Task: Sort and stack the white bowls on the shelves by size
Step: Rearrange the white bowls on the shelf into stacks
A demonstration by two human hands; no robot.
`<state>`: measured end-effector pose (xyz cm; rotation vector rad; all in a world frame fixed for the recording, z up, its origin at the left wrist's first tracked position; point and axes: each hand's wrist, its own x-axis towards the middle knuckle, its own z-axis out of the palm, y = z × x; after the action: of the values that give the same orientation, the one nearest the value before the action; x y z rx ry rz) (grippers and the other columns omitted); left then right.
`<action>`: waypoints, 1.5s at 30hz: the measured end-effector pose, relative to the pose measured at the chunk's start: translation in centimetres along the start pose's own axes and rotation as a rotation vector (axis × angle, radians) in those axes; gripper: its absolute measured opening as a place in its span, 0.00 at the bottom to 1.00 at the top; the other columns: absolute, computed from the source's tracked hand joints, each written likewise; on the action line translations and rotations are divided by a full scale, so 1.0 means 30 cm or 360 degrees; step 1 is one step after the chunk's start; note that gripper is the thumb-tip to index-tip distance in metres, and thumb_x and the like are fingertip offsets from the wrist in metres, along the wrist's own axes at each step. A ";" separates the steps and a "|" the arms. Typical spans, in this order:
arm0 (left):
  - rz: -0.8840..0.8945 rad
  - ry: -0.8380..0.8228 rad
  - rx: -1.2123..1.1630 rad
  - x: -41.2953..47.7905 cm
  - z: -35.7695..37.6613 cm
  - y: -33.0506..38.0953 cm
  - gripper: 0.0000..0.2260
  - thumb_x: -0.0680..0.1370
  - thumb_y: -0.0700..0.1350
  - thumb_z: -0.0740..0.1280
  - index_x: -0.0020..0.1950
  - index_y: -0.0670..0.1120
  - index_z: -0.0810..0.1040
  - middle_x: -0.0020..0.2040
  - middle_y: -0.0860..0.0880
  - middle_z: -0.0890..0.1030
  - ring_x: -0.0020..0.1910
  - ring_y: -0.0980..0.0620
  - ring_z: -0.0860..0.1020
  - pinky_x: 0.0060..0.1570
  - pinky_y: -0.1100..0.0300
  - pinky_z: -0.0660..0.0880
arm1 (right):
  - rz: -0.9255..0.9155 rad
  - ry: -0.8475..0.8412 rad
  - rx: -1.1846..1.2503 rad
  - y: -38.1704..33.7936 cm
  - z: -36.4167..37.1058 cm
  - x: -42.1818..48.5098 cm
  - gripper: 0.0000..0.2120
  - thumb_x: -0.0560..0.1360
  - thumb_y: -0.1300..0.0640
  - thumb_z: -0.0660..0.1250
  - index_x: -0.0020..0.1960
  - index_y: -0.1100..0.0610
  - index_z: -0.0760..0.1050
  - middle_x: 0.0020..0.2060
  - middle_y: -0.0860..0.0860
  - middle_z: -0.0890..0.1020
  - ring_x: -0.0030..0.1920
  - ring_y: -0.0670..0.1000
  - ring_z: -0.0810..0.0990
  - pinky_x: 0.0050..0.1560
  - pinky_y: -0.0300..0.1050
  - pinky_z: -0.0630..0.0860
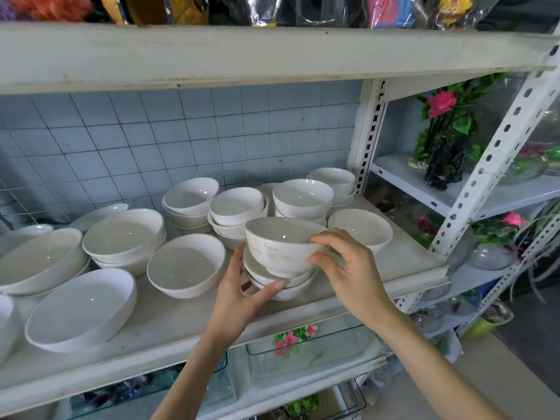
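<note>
My right hand point(348, 268) pinches the rim of a deep white bowl point(278, 247), tilted above a short stack of shallow white bowls point(291, 286) near the shelf's front edge. My left hand point(242, 289) grips that stack from the left, thumb along its lower rim. A single medium bowl point(186, 265) sits just left of the stack. Wide shallow bowls point(81, 307) point(124, 234) point(39, 262) fill the left of the shelf. Stacks of smaller bowls point(191, 201) point(238, 210) point(303, 198) point(333, 180) stand behind, and one bowl point(360, 228) sits at the right.
The white shelf board point(181, 325) has an upper shelf point(242, 53) close overhead. A perforated metal post point(491, 165) stands at the right, with artificial flowers point(442, 131) and glass bowls point(491, 256) beyond. Glass trays point(309, 353) lie on the shelf below.
</note>
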<state>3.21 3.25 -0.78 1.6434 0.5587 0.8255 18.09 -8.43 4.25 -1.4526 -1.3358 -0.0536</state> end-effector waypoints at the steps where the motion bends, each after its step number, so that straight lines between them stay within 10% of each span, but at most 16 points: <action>1: 0.0004 0.0004 0.0006 0.000 0.000 0.000 0.43 0.61 0.56 0.76 0.73 0.51 0.63 0.66 0.54 0.75 0.63 0.61 0.74 0.52 0.73 0.72 | -0.0017 0.0010 -0.0017 0.004 0.007 0.002 0.12 0.72 0.53 0.64 0.47 0.61 0.79 0.43 0.40 0.77 0.47 0.41 0.75 0.51 0.32 0.70; 16: 0.0026 0.0027 0.0043 -0.005 0.002 0.015 0.33 0.62 0.54 0.77 0.64 0.59 0.67 0.58 0.64 0.78 0.59 0.65 0.75 0.49 0.73 0.72 | -0.0207 -0.0107 -0.0155 0.084 0.071 -0.021 0.04 0.70 0.66 0.69 0.43 0.60 0.79 0.40 0.45 0.78 0.43 0.48 0.76 0.43 0.41 0.73; 29: 0.0014 0.0080 0.0016 -0.009 0.006 0.023 0.30 0.63 0.47 0.76 0.62 0.57 0.69 0.57 0.59 0.78 0.56 0.68 0.76 0.47 0.72 0.74 | -0.0337 -0.0226 -0.0282 0.108 0.054 -0.017 0.05 0.74 0.57 0.62 0.48 0.50 0.74 0.40 0.44 0.76 0.43 0.47 0.73 0.44 0.36 0.71; 35: 0.0012 0.0156 0.0055 0.000 -0.002 0.008 0.31 0.62 0.59 0.75 0.63 0.60 0.70 0.59 0.56 0.79 0.57 0.61 0.77 0.51 0.70 0.73 | 0.0010 -0.0162 -0.0086 0.073 0.039 0.026 0.07 0.71 0.63 0.68 0.48 0.62 0.80 0.40 0.45 0.79 0.43 0.44 0.74 0.48 0.30 0.69; 39: -0.0015 0.0110 0.0042 0.003 -0.005 -0.004 0.39 0.62 0.59 0.75 0.70 0.52 0.67 0.64 0.54 0.77 0.61 0.61 0.75 0.55 0.67 0.74 | 0.0292 -0.0119 0.0346 0.048 0.014 0.078 0.05 0.72 0.56 0.66 0.46 0.48 0.76 0.39 0.37 0.81 0.42 0.37 0.76 0.46 0.33 0.73; 45: -0.0049 0.0066 0.0047 0.001 -0.005 -0.005 0.44 0.62 0.56 0.79 0.73 0.50 0.63 0.66 0.54 0.74 0.64 0.61 0.72 0.61 0.57 0.75 | 0.0324 0.0016 0.0492 0.017 -0.027 0.154 0.03 0.75 0.60 0.66 0.46 0.53 0.76 0.42 0.49 0.79 0.45 0.44 0.75 0.48 0.35 0.72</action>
<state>3.13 3.41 -0.91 1.6436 0.6262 0.8342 20.60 -5.79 7.23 -1.3131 -1.1251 0.2674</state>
